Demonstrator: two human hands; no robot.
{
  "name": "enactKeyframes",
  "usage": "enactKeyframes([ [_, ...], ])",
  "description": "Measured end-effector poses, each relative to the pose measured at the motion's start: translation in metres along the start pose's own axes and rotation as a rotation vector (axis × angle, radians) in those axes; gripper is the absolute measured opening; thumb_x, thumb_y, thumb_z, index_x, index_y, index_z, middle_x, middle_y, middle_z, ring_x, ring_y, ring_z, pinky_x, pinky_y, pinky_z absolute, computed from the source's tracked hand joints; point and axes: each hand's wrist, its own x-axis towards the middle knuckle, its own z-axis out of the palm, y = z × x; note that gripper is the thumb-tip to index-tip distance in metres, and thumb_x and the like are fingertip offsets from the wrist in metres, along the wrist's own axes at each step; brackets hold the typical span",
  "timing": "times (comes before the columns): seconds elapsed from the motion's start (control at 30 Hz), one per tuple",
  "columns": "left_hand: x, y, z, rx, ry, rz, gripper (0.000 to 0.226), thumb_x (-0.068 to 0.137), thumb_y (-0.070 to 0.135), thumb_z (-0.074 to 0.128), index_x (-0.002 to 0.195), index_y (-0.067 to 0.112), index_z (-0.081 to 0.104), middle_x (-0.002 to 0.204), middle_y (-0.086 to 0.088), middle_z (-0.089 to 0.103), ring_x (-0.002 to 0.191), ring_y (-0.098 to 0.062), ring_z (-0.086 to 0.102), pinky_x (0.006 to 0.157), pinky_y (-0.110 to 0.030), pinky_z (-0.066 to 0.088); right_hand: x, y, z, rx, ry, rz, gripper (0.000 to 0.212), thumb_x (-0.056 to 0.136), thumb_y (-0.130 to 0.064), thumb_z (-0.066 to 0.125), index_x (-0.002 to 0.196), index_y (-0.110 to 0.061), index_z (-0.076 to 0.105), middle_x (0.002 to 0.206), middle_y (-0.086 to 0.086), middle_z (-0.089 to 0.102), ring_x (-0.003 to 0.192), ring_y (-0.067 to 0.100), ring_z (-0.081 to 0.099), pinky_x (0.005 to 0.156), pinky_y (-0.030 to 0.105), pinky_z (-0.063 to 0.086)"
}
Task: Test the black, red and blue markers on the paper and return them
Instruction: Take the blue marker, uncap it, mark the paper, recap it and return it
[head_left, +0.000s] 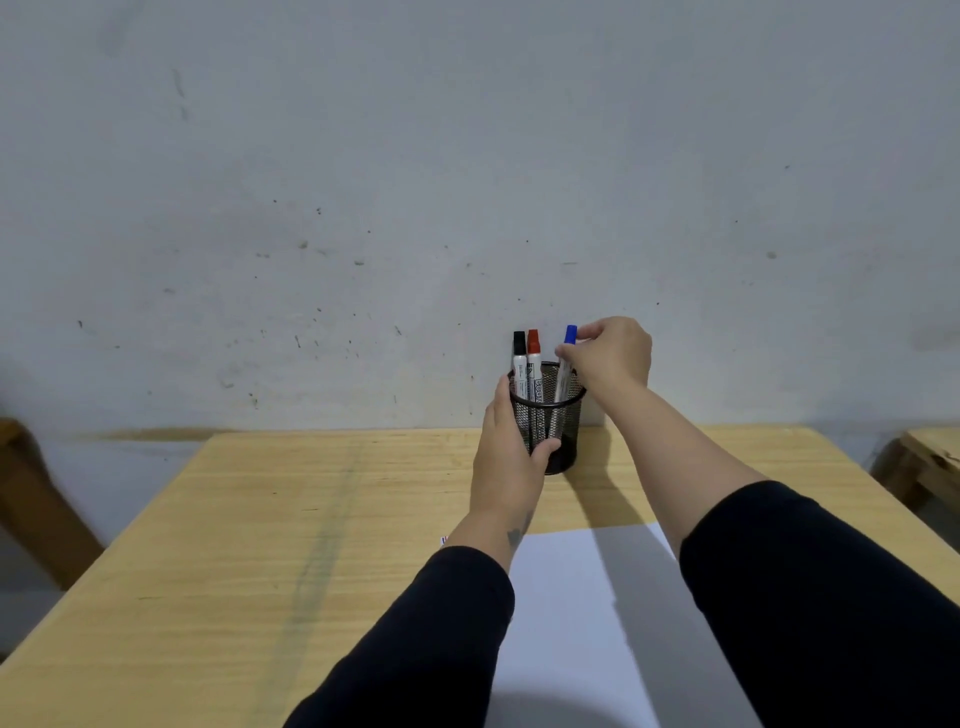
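A black mesh pen cup (558, 422) stands at the far edge of the wooden table, close to the wall. In it stand a black-capped marker (519, 358) and a red-capped marker (533, 359), side by side on the left. A blue-capped marker (568, 347) leans in the cup's right side. My right hand (610, 356) pinches the blue marker just below its cap. My left hand (511, 441) wraps around the cup's left wall. A white sheet of paper (582, 613) lies near me, partly under my dark sleeves.
The light wooden table (311, 519) runs up to a grey, speckled wall. Wooden furniture shows at the left edge (31, 493) and the right edge (930, 462). A small red-and-white scrap (444, 540) peeks out beside my left wrist.
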Motion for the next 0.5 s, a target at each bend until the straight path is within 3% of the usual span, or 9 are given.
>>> enactKeyframes([
  [0.1,0.003,0.002,-0.007,-0.044,-0.025,-0.025,0.094,0.077,0.01,0.075,0.149,0.028,0.017,0.143,0.002,0.046,0.13,-0.011,0.043,0.109,-0.028,0.034,-0.003,-0.017,-0.021,0.09,0.036,-0.124,0.026,0.077,-0.017,0.076,0.1,-0.006,0.073,0.096,0.009,0.073,0.086,0.018,0.064,0.082,0.029,0.051],
  [0.2,0.01,0.018,-0.027,-0.103,-0.027,-0.064,0.099,0.081,0.014,0.073,0.152,0.03,0.006,0.154,0.0,0.034,0.141,-0.014,0.032,0.112,-0.029,0.027,-0.01,-0.043,-0.051,0.229,-0.001,-0.244,0.029,0.078,-0.015,0.076,0.106,-0.008,0.071,0.084,0.003,0.066,0.079,0.016,0.062,0.086,0.033,0.055],
  [0.3,0.015,0.054,-0.051,-0.145,0.1,0.011,0.064,0.092,0.021,0.059,0.148,0.027,0.028,0.15,0.0,0.042,0.137,-0.012,0.039,0.112,-0.032,0.033,-0.026,-0.061,-0.074,0.269,-0.071,-0.348,0.042,0.076,-0.013,0.078,0.114,-0.014,0.062,0.084,0.002,0.068,0.076,0.012,0.064,0.077,0.022,0.052],
  [0.37,0.013,0.081,-0.068,-0.161,0.169,0.082,0.043,0.095,0.025,0.054,0.138,0.021,0.048,0.137,-0.001,0.055,0.125,-0.012,0.051,0.104,-0.026,0.04,-0.043,-0.064,-0.082,0.272,-0.126,-0.382,0.044,0.074,-0.012,0.08,0.111,-0.017,0.055,0.083,0.001,0.07,0.071,0.008,0.064,0.069,0.016,0.048],
  [0.5,-0.005,0.115,-0.094,-0.13,0.18,0.184,0.028,0.094,0.034,0.054,0.114,0.019,0.067,0.104,0.003,0.07,0.096,-0.01,0.064,0.085,-0.025,0.052,-0.082,-0.05,-0.083,0.237,-0.216,-0.411,0.048,0.073,-0.009,0.08,0.102,-0.018,0.043,0.079,-0.001,0.068,0.066,0.004,0.064,0.056,0.007,0.045],
])
